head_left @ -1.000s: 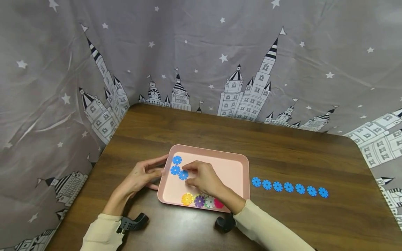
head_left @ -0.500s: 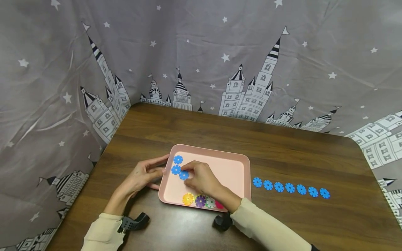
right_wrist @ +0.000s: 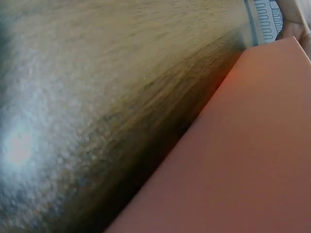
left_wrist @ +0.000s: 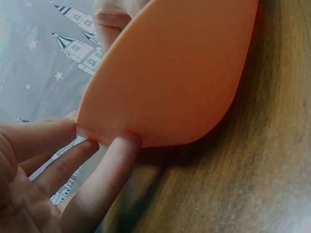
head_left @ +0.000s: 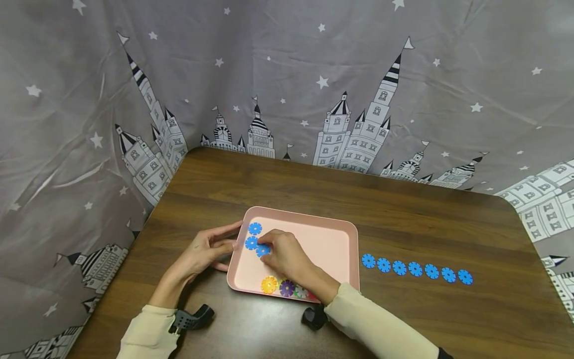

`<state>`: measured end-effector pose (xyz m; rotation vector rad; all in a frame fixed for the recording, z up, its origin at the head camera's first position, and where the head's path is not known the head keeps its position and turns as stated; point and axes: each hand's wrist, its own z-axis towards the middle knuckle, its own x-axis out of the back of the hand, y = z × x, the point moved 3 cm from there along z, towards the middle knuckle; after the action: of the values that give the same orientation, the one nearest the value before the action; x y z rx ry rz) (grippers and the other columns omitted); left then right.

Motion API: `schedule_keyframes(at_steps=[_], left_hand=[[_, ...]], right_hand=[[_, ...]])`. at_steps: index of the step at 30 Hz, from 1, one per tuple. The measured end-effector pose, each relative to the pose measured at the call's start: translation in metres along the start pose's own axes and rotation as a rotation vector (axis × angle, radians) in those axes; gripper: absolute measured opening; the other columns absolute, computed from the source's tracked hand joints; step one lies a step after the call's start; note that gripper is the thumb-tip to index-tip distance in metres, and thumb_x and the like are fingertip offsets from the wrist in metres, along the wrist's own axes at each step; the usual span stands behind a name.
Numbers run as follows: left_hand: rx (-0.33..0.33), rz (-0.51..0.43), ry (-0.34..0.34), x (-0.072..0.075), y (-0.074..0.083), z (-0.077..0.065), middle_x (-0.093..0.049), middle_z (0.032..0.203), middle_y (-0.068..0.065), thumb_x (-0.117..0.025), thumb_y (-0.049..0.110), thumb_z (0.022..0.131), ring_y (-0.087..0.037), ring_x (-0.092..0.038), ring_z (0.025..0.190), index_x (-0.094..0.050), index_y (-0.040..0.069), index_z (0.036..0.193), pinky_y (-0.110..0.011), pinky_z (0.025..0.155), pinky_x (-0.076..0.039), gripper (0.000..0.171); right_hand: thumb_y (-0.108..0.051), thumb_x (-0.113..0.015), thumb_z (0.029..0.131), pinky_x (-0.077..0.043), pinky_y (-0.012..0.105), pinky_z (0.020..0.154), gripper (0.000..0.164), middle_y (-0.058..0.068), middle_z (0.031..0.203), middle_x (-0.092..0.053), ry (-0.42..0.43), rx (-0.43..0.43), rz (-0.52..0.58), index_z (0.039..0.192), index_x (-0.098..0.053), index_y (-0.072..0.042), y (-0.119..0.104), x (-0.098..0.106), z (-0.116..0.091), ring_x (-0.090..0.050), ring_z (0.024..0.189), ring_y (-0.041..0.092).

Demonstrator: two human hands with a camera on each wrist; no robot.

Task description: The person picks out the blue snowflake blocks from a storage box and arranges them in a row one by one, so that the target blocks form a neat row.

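A shallow pink tray (head_left: 314,234) sits on the wooden table. My left hand (head_left: 204,252) holds its left side, thumb at the rim; in the left wrist view the fingers (left_wrist: 104,179) touch the tray's outer wall. Inside the tray, my right hand (head_left: 287,254) pinches a blue notched interlocking disc (head_left: 262,251) between thumb and index finger. Two more blue discs lie just beside it, an upper disc (head_left: 255,229) and a lower disc (head_left: 251,243). In the right wrist view the tray wall (right_wrist: 233,160) fills the lower right and the pinch is hidden.
Along the tray's near side lie a yellow disc (head_left: 269,284), a purple disc (head_left: 287,287) and a white disc (head_left: 301,291), partly under the right forearm. A row of several blue discs (head_left: 414,269) runs rightward on the table. A grey castle-print curtain (head_left: 287,75) hangs behind.
My right thumb and index finger have closed in on the blue disc, the hand shifting slightly left. The left hand keeps its hold on the tray.
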<state>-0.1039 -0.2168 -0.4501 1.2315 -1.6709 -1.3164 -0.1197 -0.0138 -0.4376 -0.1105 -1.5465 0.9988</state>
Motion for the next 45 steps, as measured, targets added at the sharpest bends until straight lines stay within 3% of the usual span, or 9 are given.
schedule_keyframes(at_steps=[10,18,24,33,39,45], left_hand=[[-0.007,-0.006,-0.021,-0.001,0.000,0.000,-0.042,0.146,-0.028,-0.062,0.003,0.095,-0.031,-0.063,0.109,-0.038,0.001,0.150,-0.051,0.066,-0.060,0.059],[-0.016,0.000,-0.022,-0.001,0.001,-0.001,-0.046,0.139,-0.034,-0.062,0.003,0.096,-0.031,-0.063,0.108,-0.037,0.000,0.150,-0.051,0.066,-0.060,0.060],[-0.010,0.000,-0.010,-0.001,0.001,-0.001,-0.042,0.145,-0.029,-0.064,0.003,0.095,-0.030,-0.064,0.107,-0.038,0.001,0.150,-0.051,0.066,-0.060,0.061],[-0.012,0.009,-0.013,-0.001,0.002,0.000,-0.037,0.151,-0.025,-0.064,0.004,0.095,-0.033,-0.063,0.108,-0.038,0.001,0.150,-0.051,0.066,-0.060,0.061],[-0.025,0.004,-0.025,-0.003,0.002,0.000,-0.035,0.152,-0.024,-0.063,0.003,0.095,-0.031,-0.064,0.108,-0.037,0.000,0.150,-0.052,0.066,-0.060,0.061],[-0.033,-0.004,-0.029,-0.002,0.000,-0.001,-0.035,0.152,-0.025,-0.063,0.004,0.095,-0.028,-0.063,0.110,-0.036,0.000,0.150,-0.053,0.067,-0.060,0.061]], right_hand=[[-0.003,-0.083,0.073,-0.051,0.028,0.092,0.029,0.004,0.101,-0.070,0.002,0.056,-0.015,0.101,-0.077,-0.005,0.000,0.002,0.000,-0.061,0.099,0.020],[0.000,-0.077,0.070,-0.051,0.030,0.094,0.030,0.008,0.103,-0.069,-0.097,0.054,-0.056,0.100,-0.075,0.000,0.000,0.010,0.001,-0.062,0.101,0.023],[0.003,-0.077,0.068,-0.052,0.030,0.096,0.032,0.009,0.104,-0.068,-0.129,0.038,-0.034,0.100,-0.074,0.002,0.000,0.013,-0.001,-0.063,0.101,0.022],[0.004,-0.082,0.071,-0.055,0.022,0.079,0.032,0.008,0.105,-0.068,-0.047,-0.062,0.120,0.101,-0.074,0.000,0.008,0.031,-0.012,-0.062,0.092,0.019],[0.000,-0.082,0.072,-0.057,0.029,0.081,0.035,0.006,0.110,-0.068,0.050,-0.118,0.208,0.106,-0.074,0.001,0.022,0.054,-0.032,-0.064,0.094,0.018],[0.007,-0.077,0.071,-0.058,0.032,0.087,0.035,0.006,0.111,-0.068,0.164,-0.146,0.286,0.106,-0.074,0.003,0.042,0.083,-0.053,-0.065,0.098,0.021]])
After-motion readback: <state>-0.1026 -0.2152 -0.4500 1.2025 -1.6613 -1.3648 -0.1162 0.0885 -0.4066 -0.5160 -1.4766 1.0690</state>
